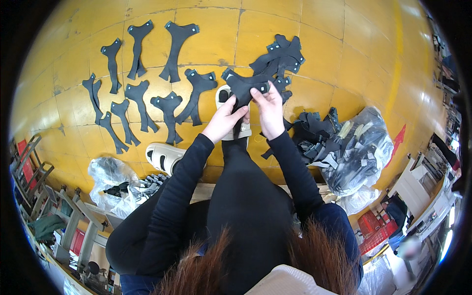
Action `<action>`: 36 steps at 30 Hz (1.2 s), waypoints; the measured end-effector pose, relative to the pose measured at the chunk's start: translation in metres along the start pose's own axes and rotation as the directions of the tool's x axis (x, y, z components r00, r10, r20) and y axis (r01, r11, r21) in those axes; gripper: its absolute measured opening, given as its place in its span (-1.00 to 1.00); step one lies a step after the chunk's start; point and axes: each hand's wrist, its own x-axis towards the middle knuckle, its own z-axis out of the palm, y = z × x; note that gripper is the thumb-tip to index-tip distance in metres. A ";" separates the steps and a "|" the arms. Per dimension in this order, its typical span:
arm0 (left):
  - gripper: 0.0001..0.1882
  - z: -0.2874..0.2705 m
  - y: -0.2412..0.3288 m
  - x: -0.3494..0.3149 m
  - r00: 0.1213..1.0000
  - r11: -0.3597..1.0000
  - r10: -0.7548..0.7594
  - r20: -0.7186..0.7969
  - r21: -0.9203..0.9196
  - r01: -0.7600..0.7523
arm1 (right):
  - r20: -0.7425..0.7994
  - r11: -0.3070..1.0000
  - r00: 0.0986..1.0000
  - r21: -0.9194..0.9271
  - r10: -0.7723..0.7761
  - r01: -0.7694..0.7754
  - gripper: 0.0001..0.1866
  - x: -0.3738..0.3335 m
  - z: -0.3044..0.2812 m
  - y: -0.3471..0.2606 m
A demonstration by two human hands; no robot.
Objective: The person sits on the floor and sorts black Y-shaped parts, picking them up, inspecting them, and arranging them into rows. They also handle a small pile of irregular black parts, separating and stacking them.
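white curved mask-like edge (287,283), foremost. left hand (221,122), right hand (270,113): both pinching one black forked cloth piece (241,87) above a beige perforated clog (244,132), presumably keeping it spread. similar black pieces (179,42), mostly spaced out on yellow tiled floor (211,44), likely against overlap.

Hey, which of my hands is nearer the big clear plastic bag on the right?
Your right hand: it is forward and left of the plastic bag, holding a dark fabric piece; your left hand, on the same piece, is farther left.
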 end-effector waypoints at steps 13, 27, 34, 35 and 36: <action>-0.62 -0.078 0.025 0.002 0.886 0.995 0.059 -0.460 0.101 -0.014 | -0.022 0.968 0.988 -0.206 -0.153 0.145 -0.66 0.204 0.050 0.036; -0.70 -0.086 -0.060 -0.012 0.716 0.433 0.526 -0.459 0.869 0.239 | 0.363 0.558 0.861 -0.657 -0.355 0.507 -0.64 0.061 0.016 0.041; -0.74 -0.076 -0.021 -0.020 0.991 -0.028 0.134 -0.026 0.999 0.030 | 0.644 0.208 0.755 -0.727 -0.123 0.654 -0.50 -0.013 -0.005 0.073; -0.76 -0.084 -0.009 -0.028 0.999 -0.062 -0.013 0.031 0.998 -0.032 | 0.615 0.130 0.770 -0.761 -0.168 0.636 -0.46 -0.009 0.000 0.070; -0.80 -0.100 -0.004 -0.049 0.993 -0.118 0.043 0.107 0.988 -0.102 | 0.597 0.068 0.773 -0.781 -0.213 0.621 -0.43 -0.005 0.026 0.058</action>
